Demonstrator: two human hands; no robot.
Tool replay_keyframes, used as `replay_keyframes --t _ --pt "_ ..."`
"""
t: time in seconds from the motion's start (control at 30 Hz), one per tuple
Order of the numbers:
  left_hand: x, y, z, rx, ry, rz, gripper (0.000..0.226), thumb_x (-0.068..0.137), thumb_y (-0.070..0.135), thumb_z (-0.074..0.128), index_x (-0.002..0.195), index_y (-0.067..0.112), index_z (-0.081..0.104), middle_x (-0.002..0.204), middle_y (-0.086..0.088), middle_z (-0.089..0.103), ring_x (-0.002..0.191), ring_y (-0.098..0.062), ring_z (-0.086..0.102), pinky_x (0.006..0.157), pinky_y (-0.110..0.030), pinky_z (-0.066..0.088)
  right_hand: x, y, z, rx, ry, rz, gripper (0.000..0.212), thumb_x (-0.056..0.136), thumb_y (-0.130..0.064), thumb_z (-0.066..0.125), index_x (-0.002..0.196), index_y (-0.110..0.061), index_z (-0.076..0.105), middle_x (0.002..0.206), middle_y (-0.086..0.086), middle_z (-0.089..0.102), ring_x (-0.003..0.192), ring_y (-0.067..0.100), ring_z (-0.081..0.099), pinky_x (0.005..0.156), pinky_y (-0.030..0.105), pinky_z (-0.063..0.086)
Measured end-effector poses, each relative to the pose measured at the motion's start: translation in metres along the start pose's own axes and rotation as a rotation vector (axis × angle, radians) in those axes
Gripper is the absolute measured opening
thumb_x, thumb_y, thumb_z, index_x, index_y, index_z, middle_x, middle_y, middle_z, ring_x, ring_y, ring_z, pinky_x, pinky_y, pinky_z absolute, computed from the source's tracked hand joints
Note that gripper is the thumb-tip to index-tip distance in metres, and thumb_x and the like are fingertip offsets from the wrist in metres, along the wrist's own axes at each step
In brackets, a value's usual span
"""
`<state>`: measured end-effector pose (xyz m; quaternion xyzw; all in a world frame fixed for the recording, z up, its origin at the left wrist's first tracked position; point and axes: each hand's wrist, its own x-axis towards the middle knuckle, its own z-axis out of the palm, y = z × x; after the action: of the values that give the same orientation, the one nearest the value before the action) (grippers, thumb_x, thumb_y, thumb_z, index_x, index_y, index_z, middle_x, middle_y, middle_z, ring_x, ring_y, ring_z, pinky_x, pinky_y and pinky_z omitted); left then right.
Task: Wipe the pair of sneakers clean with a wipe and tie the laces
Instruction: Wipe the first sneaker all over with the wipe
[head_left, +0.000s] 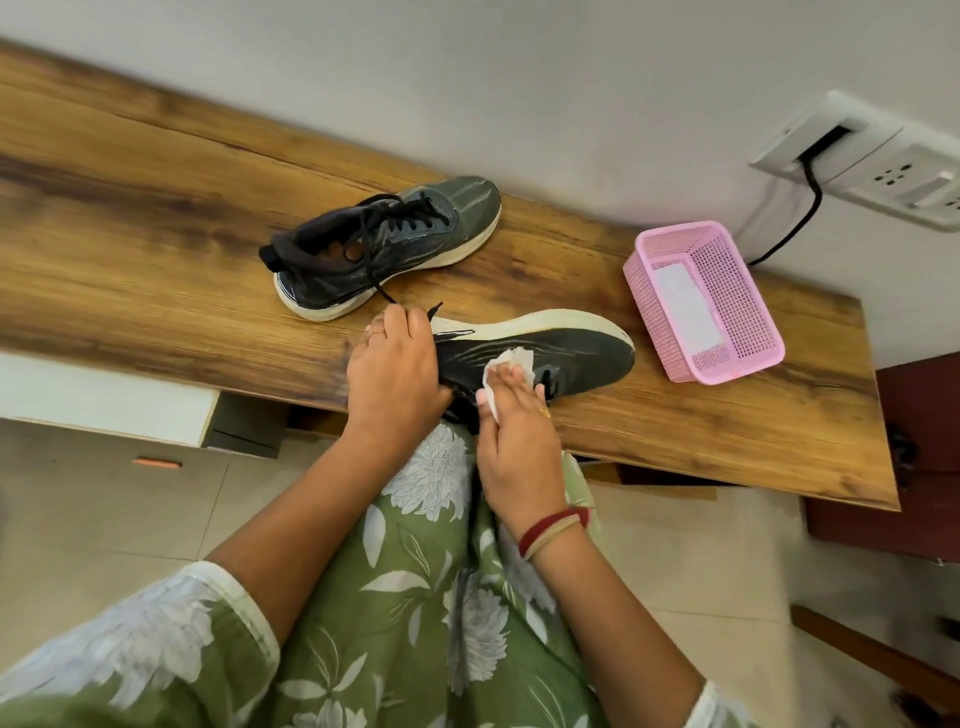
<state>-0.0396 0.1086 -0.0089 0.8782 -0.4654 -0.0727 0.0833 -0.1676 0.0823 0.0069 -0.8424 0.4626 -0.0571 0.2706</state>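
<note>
The left hand (393, 370) has its fingers (415, 325) curled down over the heel end of the near sneaker (576, 353), gripping it; a loose lace tip (434, 310) sticks up just beside them. The right hand (515, 441) holds a crumpled white wipe (511, 364), pinched between thumb and fingers and pressed against the dark upper of that same shoe, about midway along it.

A pink mesh basket (750, 291) stands toward the right end of the counter (156, 208), apart from the shoe's toe. A flat whitish sheet or pack (685, 301) lies on its bottom; which of the two cannot be told.

The near sneaker lies on its side along the counter's front edge, with its pale sole turned toward the wall and its toe pointing at the basket. The far sneaker (322, 280) stands upright closer to the counter's back edge, apart from both hands. Its black laces (410, 218) are untied, and one end trails down toward the left hand.
</note>
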Motion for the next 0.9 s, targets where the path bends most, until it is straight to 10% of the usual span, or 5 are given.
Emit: replay_keyframes --t 0.23,0.33,0.43,0.6,0.9 --pt "-0.003 -0.005 -0.003 -0.088 0.027 0.027 0.050 0.078 0.039 0.062 0.114 0.007 0.047 0.110 -0.011 0.050 0.101 -0.030 0.056 0.072 -0.036 0.047 -0.010 0.000 -0.047 0.752 -0.146 0.191 0.024 0.099 -0.026 0.041 0.091 -0.024 0.064 0.064 -0.016 0.062 0.056 -0.004 0.053 0.055 0.012 0.041" --pt "-0.004 -0.018 -0.005 -0.264 0.017 0.045 0.066 0.072 0.054 0.062 0.122 0.013 0.051 0.118 -0.006 0.052 0.109 -0.026 0.052 0.079 -0.039 0.047 0.001 0.008 -0.069 1.004 0.220 0.397 0.023 0.097 -0.024 0.044 0.085 -0.018 0.062 0.066 -0.007 0.062 0.054 0.001 0.056 0.050 0.015 0.044" --pt "-0.003 -0.031 -0.003 -0.380 -0.002 0.064 0.077 0.064 0.058 0.060 0.128 0.016 0.052 0.122 -0.003 0.052 0.113 -0.025 0.049 0.092 -0.039 0.043 0.017 0.008 -0.066 0.660 0.459 0.260 0.022 0.098 -0.029 0.042 0.099 -0.019 0.062 0.074 -0.005 0.057 0.063 0.006 0.052 0.057 0.021 0.043" --pt "-0.007 -0.026 0.005 -0.673 -0.015 -0.076 0.076 0.059 0.040 0.065 0.131 0.020 0.049 0.123 -0.001 0.044 0.117 -0.022 0.046 0.099 -0.040 0.042 0.024 -0.015 -0.013 0.061 0.048 0.026 0.041 0.101 -0.028 0.032 0.138 -0.013 0.044 0.142 0.006 0.046 0.133 0.021 0.038 0.114 0.032 0.023" --pt "-0.011 -0.030 0.020 -0.774 0.108 -0.106 0.044 0.091 0.011 0.056 0.135 0.015 0.050 0.128 -0.010 0.047 0.116 -0.010 0.041 0.099 -0.026 0.037 0.003 -0.055 0.025 -0.053 0.002 -0.312 0.044 0.091 -0.025 0.035 0.119 -0.003 0.061 0.125 0.012 0.060 0.126 0.025 0.048 0.113 0.038 0.018"
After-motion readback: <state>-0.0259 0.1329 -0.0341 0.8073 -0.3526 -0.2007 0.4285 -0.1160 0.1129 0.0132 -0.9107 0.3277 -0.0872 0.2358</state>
